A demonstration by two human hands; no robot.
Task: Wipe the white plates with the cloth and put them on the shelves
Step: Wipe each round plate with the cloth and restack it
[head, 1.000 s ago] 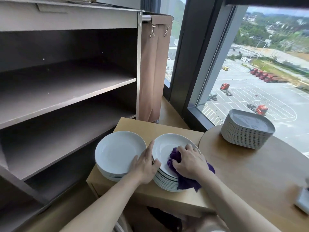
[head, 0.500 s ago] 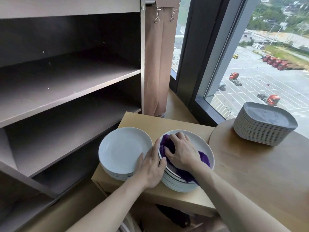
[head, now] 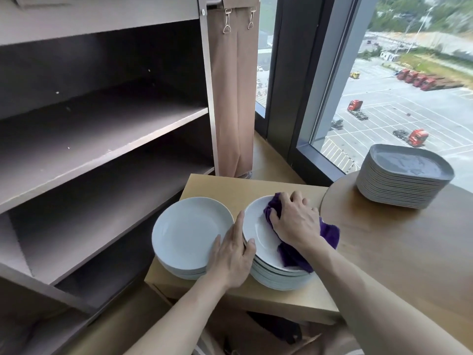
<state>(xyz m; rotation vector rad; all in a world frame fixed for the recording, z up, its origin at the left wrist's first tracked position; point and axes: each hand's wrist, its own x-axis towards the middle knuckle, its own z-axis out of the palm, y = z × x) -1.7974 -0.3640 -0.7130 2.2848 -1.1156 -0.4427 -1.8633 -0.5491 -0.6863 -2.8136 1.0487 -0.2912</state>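
Two stacks of round white plates stand side by side on a low pale wooden table [head: 281,184]. My right hand [head: 294,221] presses a purple cloth [head: 330,233] onto the top plate of the right stack [head: 258,234], fingers curled over the cloth near the plate's far rim. My left hand [head: 234,254] holds the left rim of that same top plate, thumb over the edge. The left stack [head: 189,231] is untouched. Brown shelves [head: 107,149] with bare boards stand to the left.
A stack of grey squarish plates [head: 404,175] sits on the round wooden table [head: 399,247] at the right. A tan fabric panel [head: 233,98] hangs beside the shelf unit. A large window [head: 384,85] lies behind the tables.
My right hand has slid the purple cloth from the plate's near and left side across to its far right rim. My left hand stays on the left rim.
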